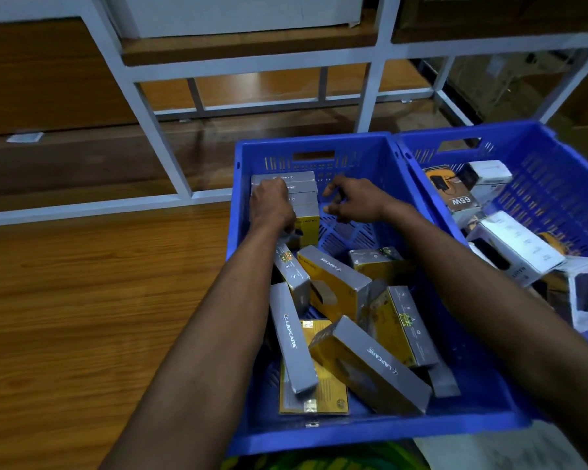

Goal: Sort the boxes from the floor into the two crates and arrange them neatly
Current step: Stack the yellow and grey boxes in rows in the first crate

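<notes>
**Blue crate, far-left corner: the row and its next box**

Blue slotted plastic crate, viewed from above, serves as the landmark. In its far-left corner stands a row of upright grey-and-yellow cardboard boxes, each with its long axis across the crate, so the row grows toward the crate's near wall. The left hand lies on this row, fingers curled down over the box tops and bracing them. The right hand hovers just beside the row, over the bare far-middle floor of the crate, with its fingers apart and holding nothing. The closest loose grey-and-yellow cardboard box lies tilted in the crate's middle, on the near side of both hands, with its long axis running diagonally from far-left to near-right. The free right hand appears better placed to take it, and the box would probably need turning crosswise to join the row. A second blue plastic crate touches the landmark's right wall.
</notes>
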The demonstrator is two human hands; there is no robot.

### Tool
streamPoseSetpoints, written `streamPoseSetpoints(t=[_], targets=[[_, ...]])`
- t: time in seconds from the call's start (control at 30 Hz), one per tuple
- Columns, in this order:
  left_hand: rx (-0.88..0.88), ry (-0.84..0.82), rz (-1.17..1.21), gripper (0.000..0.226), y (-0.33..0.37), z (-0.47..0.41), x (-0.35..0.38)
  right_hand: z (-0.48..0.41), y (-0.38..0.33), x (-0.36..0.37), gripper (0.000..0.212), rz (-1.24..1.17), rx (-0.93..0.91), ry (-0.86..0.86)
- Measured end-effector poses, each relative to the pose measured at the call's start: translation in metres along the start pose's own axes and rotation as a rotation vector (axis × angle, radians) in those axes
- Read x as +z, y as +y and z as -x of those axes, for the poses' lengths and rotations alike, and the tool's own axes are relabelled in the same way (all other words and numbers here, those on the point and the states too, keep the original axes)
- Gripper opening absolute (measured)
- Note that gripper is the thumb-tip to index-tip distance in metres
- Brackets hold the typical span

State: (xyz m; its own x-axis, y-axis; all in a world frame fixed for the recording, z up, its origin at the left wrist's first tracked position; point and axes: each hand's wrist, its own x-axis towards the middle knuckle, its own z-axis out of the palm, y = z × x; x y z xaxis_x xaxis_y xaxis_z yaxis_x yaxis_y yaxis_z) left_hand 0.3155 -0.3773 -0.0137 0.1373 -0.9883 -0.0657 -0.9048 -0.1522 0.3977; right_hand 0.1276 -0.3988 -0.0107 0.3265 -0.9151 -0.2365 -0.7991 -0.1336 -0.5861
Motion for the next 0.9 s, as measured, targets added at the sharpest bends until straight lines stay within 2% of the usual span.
streamPoseSetpoints(t=[0.1,0.23,0.3,0.37,0.5,0.57,0.7,0.73,0.83,0.87,0.9], targets=[[0.031,0.014,-0.04,0.039,0.002,0.0,0.002,-0.002,-0.014,0.008,0.049,-0.274,0.115,0.046],[0.055,0.065,-0.096,0.032,0.001,-0.004,0.004,-0.014,-0.036,0.029,0.078,-0.947,0.345,0.219],[0.078,0.05,-0.159,0.051,0.002,-0.006,0.004,-0.035,-0.021,0.047,0.095,-1.103,0.462,0.278],[0.146,0.0,-0.212,0.077,0.002,-0.007,0.005,-0.041,-0.017,0.059,0.107,-1.195,0.49,0.185],[0.253,-0.18,-0.241,0.094,-0.003,-0.012,0.01,-0.019,-0.045,0.055,0.093,-1.271,0.326,0.022],[0.257,-0.24,-0.272,0.096,-0.005,-0.014,0.012,-0.021,-0.048,0.055,0.089,-1.266,0.339,0.057],[0.248,-0.243,-0.285,0.1,-0.005,-0.017,0.013,-0.025,-0.048,0.052,0.08,-1.211,0.276,0.074],[0.247,-0.242,-0.297,0.102,-0.005,-0.017,0.012,-0.025,-0.048,0.052,0.082,-1.206,0.257,0.093],[0.247,-0.249,-0.295,0.104,-0.003,-0.017,0.012,-0.028,-0.042,0.051,0.119,-1.145,0.258,0.09],[0.245,-0.249,-0.296,0.104,-0.003,-0.016,0.011,-0.024,-0.045,0.047,0.116,-1.063,0.248,0.069],[0.243,-0.25,-0.296,0.105,-0.002,-0.016,0.01,-0.019,-0.049,0.046,0.102,-1.053,0.248,0.045]])
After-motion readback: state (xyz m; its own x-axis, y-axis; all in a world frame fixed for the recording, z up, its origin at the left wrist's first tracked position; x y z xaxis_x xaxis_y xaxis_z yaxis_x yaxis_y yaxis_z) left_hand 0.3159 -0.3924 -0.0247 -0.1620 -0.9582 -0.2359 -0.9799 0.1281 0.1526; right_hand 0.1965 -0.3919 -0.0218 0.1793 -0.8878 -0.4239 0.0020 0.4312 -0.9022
